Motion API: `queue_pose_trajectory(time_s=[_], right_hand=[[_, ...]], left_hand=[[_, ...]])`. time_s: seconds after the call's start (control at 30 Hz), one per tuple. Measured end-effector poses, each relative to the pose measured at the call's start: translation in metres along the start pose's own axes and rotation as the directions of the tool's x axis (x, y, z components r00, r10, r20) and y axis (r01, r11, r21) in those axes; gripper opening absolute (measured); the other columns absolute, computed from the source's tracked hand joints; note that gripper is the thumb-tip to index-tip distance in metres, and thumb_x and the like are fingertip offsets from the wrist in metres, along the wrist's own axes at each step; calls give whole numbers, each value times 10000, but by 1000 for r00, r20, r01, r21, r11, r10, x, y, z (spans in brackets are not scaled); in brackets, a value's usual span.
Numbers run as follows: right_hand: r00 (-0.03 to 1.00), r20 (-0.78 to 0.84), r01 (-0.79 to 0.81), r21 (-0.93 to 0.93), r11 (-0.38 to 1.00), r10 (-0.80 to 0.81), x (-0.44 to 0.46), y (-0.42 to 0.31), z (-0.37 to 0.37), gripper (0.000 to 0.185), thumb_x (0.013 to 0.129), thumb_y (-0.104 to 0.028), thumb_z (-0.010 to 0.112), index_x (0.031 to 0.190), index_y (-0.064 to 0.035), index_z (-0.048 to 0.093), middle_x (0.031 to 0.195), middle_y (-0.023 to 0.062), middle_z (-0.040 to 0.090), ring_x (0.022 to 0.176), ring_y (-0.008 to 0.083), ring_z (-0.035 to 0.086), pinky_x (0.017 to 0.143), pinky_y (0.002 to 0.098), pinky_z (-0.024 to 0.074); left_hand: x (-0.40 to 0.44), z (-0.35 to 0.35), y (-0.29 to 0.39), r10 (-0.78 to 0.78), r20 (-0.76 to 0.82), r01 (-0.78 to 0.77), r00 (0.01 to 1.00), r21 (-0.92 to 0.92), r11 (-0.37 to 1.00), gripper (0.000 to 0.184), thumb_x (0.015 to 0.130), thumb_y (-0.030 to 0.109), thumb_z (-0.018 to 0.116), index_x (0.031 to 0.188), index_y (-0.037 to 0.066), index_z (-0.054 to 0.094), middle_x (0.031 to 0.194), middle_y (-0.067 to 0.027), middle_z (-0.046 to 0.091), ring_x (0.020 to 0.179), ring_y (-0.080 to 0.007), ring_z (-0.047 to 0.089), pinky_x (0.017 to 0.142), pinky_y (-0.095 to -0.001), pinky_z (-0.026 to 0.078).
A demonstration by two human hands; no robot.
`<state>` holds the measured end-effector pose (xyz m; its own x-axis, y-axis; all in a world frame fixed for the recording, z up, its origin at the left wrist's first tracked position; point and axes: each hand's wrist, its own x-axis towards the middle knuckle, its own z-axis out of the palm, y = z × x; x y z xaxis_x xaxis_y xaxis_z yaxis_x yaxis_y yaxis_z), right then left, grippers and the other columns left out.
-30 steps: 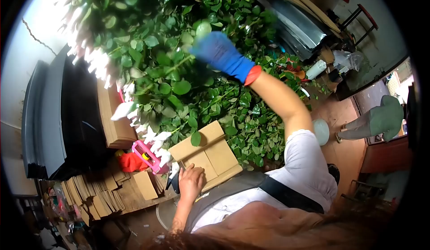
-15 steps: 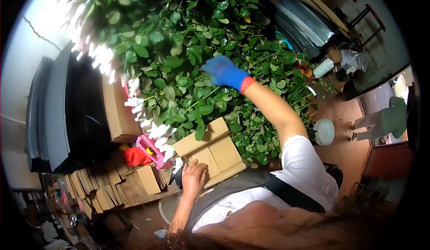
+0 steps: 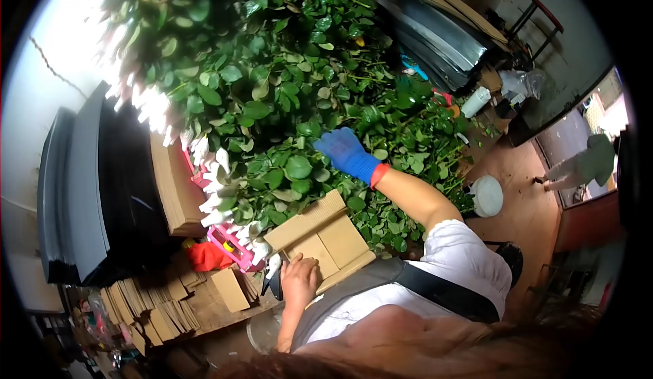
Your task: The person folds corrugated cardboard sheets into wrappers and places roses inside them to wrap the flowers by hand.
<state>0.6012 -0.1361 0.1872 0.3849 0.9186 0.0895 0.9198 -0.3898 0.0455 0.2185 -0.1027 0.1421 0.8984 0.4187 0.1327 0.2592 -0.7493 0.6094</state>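
My bare left hand lies on the left end of an open, folded corrugated cardboard piece, fingers spread over it. Right beside its thumb are a white-netted bud and a dark pointed object that I cannot make out. Farther out, my right hand, in a blue glove with a red cuff, is closed low in the green foliage. It seems to grip a leafy stem, though its fingertips are hidden. Several netted buds hang at the left of the leafy heap.
Dark sheets and cardboard stand at the left. Cut cardboard pieces, a red cloth and a pink frame lie nearby. At the right are a white bucket and a person in the doorway.
My gloved right hand has come closer to the cardboard and my body, low over the leaves. The left hand stays on the cardboard. The whole view has shifted slightly.
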Motion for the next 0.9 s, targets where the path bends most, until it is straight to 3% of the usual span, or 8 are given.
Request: queue_pose_trajectory(time_s=[0.1,0.2,0.27,0.5,0.63,0.73,0.77,0.9], right_hand=[[991,-67,112,-7,994,-113,5,19,-8,301,815,-93,668,1086,-220,660,951,56,632,902,269,645,769,436,476],[976,179,138,-88,987,-120,50,32,-71,391,830,-134,670,1209,-231,645,1088,64,676,1055,267,666,880,408,528],[978,71,204,-82,976,-198,68,50,-103,400,811,-151,709,1202,-206,649,1076,65,687,1028,282,676,874,419,545],[993,109,-18,-218,976,42,69,62,-225,475,797,-112,755,1251,-100,617,1090,111,675,1052,291,675,943,427,559],[864,-444,202,-122,972,-236,68,59,-163,596,726,-54,685,1308,-136,585,1108,125,639,1012,334,648,885,434,548],[885,-288,295,-262,919,-366,69,59,-73,601,747,-97,716,1326,-191,585,1112,76,617,997,275,602,933,414,486],[967,14,247,-265,932,-253,61,39,-87,561,829,-146,684,1372,-232,574,1208,41,608,1089,253,601,928,406,467],[832,-555,93,115,989,-13,16,5,-79,441,833,-216,719,1255,-150,613,1253,104,604,1141,314,577,980,451,459]], left_hand=[[-1,-4,4,-12,13,12,1000,-8,1000,134,887,129,705,1014,127,747,1073,-40,734,1232,-277,619,1102,-538,381],[-2,-7,4,-4,26,3,1000,5,1000,123,884,147,708,1001,134,747,1071,-35,736,1230,-261,622,1101,-535,383],[-3,-5,3,-14,9,14,1000,0,1000,125,887,153,706,1003,137,748,1074,-32,736,1231,-261,621,1103,-534,382],[-1,-7,6,-41,20,41,999,-7,999,121,889,147,699,996,119,750,1069,-45,735,1218,-273,622,1107,-538,379],[3,-6,6,-13,18,12,1000,5,1000,126,880,136,700,996,122,747,1045,-53,729,1193,-292,630,1105,-546,383],[3,-8,6,12,36,-13,999,27,1000,123,877,144,704,994,125,739,1055,-52,729,1198,-291,631,1099,-558,386],[3,-8,5,14,37,-16,999,38,999,121,878,147,704,993,126,736,1059,-51,729,1202,-290,631,1098,-562,386],[0,-8,7,5,19,-6,1000,17,1000,118,890,154,693,998,130,732,1072,-38,726,1227,-277,622,1103,-554,380]])
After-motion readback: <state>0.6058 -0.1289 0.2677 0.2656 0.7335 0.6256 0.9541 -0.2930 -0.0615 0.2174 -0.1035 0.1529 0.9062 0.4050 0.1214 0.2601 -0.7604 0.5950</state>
